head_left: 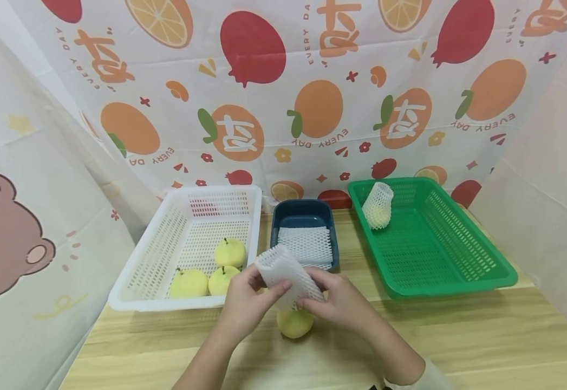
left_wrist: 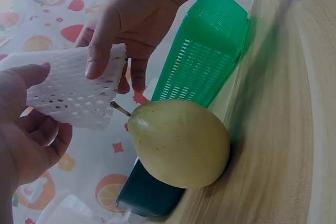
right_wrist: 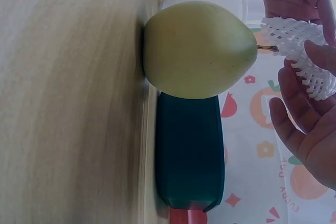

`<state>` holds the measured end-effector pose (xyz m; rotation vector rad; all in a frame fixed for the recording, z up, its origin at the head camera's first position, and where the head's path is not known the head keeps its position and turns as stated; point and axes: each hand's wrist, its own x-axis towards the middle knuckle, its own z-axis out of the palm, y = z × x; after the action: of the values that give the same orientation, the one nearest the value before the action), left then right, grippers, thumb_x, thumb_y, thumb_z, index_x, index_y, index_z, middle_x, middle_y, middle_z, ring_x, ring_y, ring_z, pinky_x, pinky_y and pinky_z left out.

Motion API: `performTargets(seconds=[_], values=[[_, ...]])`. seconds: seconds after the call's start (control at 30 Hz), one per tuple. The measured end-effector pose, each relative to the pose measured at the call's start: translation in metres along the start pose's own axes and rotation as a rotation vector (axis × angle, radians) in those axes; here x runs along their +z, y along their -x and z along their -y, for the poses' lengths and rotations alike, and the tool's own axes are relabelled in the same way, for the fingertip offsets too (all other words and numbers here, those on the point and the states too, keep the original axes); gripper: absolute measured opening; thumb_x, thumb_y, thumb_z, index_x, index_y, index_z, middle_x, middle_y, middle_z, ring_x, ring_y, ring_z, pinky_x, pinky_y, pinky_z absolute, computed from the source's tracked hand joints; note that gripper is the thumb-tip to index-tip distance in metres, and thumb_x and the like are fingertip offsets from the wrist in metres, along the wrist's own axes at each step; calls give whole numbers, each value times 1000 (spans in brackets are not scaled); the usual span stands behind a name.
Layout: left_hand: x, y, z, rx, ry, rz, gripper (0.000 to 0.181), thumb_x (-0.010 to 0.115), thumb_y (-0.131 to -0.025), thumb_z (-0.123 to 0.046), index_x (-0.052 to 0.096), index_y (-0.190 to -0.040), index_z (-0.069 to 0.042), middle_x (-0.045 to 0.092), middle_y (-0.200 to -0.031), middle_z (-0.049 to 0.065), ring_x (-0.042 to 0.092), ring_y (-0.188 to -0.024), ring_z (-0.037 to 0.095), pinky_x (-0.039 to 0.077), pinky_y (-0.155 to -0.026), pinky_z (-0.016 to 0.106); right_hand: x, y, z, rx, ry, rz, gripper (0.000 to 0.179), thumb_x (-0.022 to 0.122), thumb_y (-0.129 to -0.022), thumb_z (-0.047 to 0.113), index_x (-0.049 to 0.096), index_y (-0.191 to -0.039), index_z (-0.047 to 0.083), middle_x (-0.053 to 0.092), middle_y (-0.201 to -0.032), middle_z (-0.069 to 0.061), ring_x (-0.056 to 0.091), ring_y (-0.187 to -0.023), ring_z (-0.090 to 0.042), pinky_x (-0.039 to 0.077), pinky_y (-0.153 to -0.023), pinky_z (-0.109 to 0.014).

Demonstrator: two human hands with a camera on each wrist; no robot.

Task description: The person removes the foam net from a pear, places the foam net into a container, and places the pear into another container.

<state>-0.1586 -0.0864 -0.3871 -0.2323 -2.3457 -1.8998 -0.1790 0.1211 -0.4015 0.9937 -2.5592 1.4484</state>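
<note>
Both hands hold a white foam net sleeve (head_left: 285,273) above a yellow-green pear (head_left: 295,323) standing upright on the table. My left hand (head_left: 245,300) pinches the sleeve between thumb and fingers on its left side. On the other side my right hand (head_left: 339,300) grips its lower end, thumb in front. In the left wrist view the pear (left_wrist: 181,142) points its stem at the sleeve's open end (left_wrist: 118,72). The right wrist view shows the stem tip right at the edge of the sleeve (right_wrist: 296,40).
A white basket (head_left: 137,271) with several pears (head_left: 189,284) stands at left. Behind the hands, a dark blue tray (head_left: 302,207) holds flat foam sleeves (head_left: 307,244). At right, a green basket (head_left: 449,244) contains one sleeved pear (head_left: 378,208). A fruit-print cloth (head_left: 273,108) hangs behind.
</note>
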Motion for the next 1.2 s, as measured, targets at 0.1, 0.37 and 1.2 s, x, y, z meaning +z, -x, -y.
performTargets(seconds=[0.1, 0.37, 1.2], values=[[0, 0, 0, 6, 56, -15, 35, 80, -80, -8, 68, -114, -5, 72, -107, 11, 69, -93, 17, 58, -80, 29, 0, 0, -1, -15, 1, -14, 48, 78, -85, 18, 61, -129, 14, 68, -122, -1, 68, -98, -12, 57, -80, -25], [-3, -2, 2, 52, 158, -40, 34, 75, -83, -1, 64, -115, 2, 71, -105, 17, 68, -90, 15, 59, -79, 31, -2, -1, -3, -21, -26, -90, 45, 80, -83, 17, 65, -125, 15, 69, -120, -1, 68, -99, -14, 58, -80, -28], [4, -59, -9, -60, 284, -123, 35, 76, -86, -13, 61, -117, -6, 69, -102, 10, 68, -86, 16, 60, -75, 34, -31, -44, -22, 285, -622, -445, 49, 71, -89, 6, 53, -134, 12, 65, -122, -12, 66, -102, -19, 58, -82, -27]])
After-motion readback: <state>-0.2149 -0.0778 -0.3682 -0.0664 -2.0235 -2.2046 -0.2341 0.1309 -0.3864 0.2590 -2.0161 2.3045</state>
